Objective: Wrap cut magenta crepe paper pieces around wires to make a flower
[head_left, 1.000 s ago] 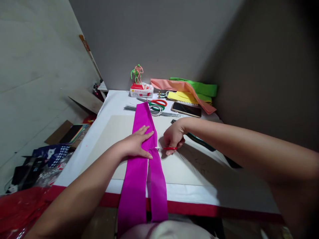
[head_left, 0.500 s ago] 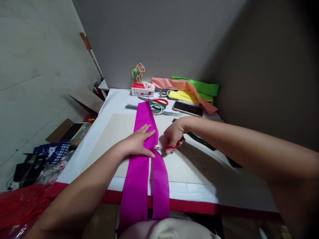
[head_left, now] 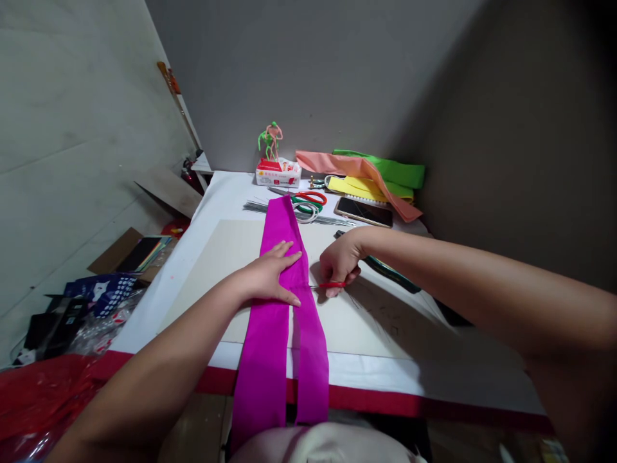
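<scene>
A long magenta strip, which looks like crepe paper, runs from the far side of the table down over the front edge towards my body. Its lower part lies as two lengths with a narrow gap between them. My left hand rests flat on the strip, fingers spread, the thumb beside the top of the gap. My right hand is closed round red-handled scissors, which point left at the strip's right edge. Only a little metal shows there, and the blade tips are hidden.
A pale board lies under the strip. Behind it are red-and-green-handled scissors, thin wires, a phone, a tissue pack and folded coloured strips. Dark-handled pliers lie beneath my right forearm.
The scissor blades, visible across the strip before, are now mostly hidden at its right edge. My right hand has shifted slightly right. The right-hand length now lies against the upper part; my left hand stays put.
</scene>
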The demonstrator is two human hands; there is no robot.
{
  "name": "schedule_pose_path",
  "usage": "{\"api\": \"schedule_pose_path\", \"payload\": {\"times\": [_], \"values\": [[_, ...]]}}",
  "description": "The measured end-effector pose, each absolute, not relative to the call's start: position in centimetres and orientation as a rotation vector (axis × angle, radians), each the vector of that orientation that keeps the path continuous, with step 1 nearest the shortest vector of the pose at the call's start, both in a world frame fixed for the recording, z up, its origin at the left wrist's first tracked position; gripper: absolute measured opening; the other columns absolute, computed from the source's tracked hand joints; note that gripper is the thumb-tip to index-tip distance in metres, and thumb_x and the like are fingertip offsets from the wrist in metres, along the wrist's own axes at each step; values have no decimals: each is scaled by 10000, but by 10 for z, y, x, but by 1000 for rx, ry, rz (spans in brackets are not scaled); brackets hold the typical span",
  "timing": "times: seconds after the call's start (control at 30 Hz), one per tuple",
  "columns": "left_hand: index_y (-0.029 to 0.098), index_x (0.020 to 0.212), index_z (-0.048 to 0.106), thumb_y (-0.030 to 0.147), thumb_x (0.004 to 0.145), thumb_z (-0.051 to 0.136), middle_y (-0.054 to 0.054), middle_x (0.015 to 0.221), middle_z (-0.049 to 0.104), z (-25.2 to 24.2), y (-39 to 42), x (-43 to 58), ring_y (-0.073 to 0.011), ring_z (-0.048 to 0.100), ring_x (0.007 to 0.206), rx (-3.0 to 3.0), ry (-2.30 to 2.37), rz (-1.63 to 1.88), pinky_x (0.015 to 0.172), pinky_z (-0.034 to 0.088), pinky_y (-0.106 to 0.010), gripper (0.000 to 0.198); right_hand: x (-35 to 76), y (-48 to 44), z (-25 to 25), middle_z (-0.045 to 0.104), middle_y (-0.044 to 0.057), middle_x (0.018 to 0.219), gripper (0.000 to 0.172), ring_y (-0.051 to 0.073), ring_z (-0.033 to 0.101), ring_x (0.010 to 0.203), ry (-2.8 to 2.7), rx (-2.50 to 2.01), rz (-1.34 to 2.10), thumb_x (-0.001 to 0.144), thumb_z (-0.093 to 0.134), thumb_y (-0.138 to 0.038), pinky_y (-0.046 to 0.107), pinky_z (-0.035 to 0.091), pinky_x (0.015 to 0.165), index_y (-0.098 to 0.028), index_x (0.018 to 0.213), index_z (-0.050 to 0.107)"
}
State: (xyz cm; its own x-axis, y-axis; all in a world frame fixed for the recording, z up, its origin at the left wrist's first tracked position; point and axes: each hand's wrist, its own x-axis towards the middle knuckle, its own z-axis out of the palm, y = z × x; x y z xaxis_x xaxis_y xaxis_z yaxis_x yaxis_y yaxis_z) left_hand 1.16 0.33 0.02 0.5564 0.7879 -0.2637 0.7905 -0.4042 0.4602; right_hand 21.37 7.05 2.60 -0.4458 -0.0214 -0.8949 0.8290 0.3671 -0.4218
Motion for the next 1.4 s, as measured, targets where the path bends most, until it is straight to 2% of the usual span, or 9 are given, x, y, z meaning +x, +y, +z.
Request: {"api": "schedule_pose_path", "payload": {"times": [0.2, 0.3, 0.47, 0.6, 0.7, 0.77, 0.97, 1.17, 1.4], "values": [[178, 1516, 240, 689, 564, 738, -128, 1616, 15, 1, 5, 11, -335, -6, 1475, 2257, 1264, -17, 1180, 158, -453, 1190, 218, 65, 45, 433, -70, 462, 509, 67, 377, 412, 1766, 820, -1051, 711, 662, -644, 219, 298, 456, -144, 706, 565], [175, 1519, 231, 688, 567, 736, -126, 1618, 14, 1, 5, 10, -345, 7, 1474, 2251, 1268, -23, 1182, 149, -450, 1193, 229, 49, 68, 491, -19, 515, 411, 102, 434, 442, 1906, 1013, -791, 768, 652, -538, 261, 341, 496, -145, 684, 570], [213, 1503, 291, 653, 551, 767, -109, 1617, 20, 0, 7, 8, -360, 29, 1472, 2264, 1217, 2, 1178, 166, -472, 1152, 236, -11, 84, 621, 75, 728, 262, 207, 568, 627, 2500, 1345, -364, 838, 573, -425, 297, 357, 574, -175, 912, 597], [183, 1507, 281, 561, 585, 786, -130, 1613, 34, 0, 10, 5, -370, 38, 1469, 2313, 1207, -17, 1179, 164, -467, 1117, 226, -63, 49, 669, 115, 921, 162, 217, 627, 831, 3037, 1094, -700, 918, 479, -286, 312, 469, 733, -163, 1017, 516], [155, 1516, 237, 599, 602, 762, -155, 1608, 18, 0, 11, 3, -355, 32, 1471, 2322, 1210, -55, 1181, 147, -455, 1144, 222, -84, 16, 612, 202, 1216, 260, 271, 566, 1163, 3163, 919, -663, 900, 515, -249, 440, 380, 1045, -129, 1130, 500], [145, 1519, 222, 640, 590, 752, -166, 1607, 4, 1, 12, 2, -347, 10, 1473, 2318, 1204, -67, 1183, 131, -449, 1178, 224, -89, 1, 523, 231, 1355, 384, 294, 480, 1292, 3171, 905, -632, 881, 534, -242, 475, 321, 1110, -100, 1229, 456], [177, 1532, 158, 666, 638, 707, -150, 1608, -54, -1, 15, -3, -309, -56, 1474, 2318, 1162, -95, 1184, 101, -430, 1158, 230, -92, -11, 529, 239, 1354, 435, 291, 459, 1322, 3200, 980, -697, 860, 551, -220, 516, 311, 1123, -102, 1263, 438], [214, 1522, 217, 606, 867, 466, -96, 1617, -1, -3, 16, -5, -249, -42, 1479, 2301, 1183, -76, 1184, 88, -417, 803, 230, -97, -13, 501, 231, 1394, 442, 292, 370, 1391, 3161, 1000, -690, 846, 568, -232, 500, 268, 1153, -94, 1254, 469], [234, 1519, 226, 511, 894, 449, -59, 1616, 16, -3, 18, -4, -240, -16, 1480, 2281, 1222, -76, 1185, 108, -421, 720, 230, -99, -14, 498, 217, 1404, 443, 290, 369, 1392, 3180, 1014, -676, 847, 588, -256, 498, 263, 1152, -104, 1250, 485]]}}
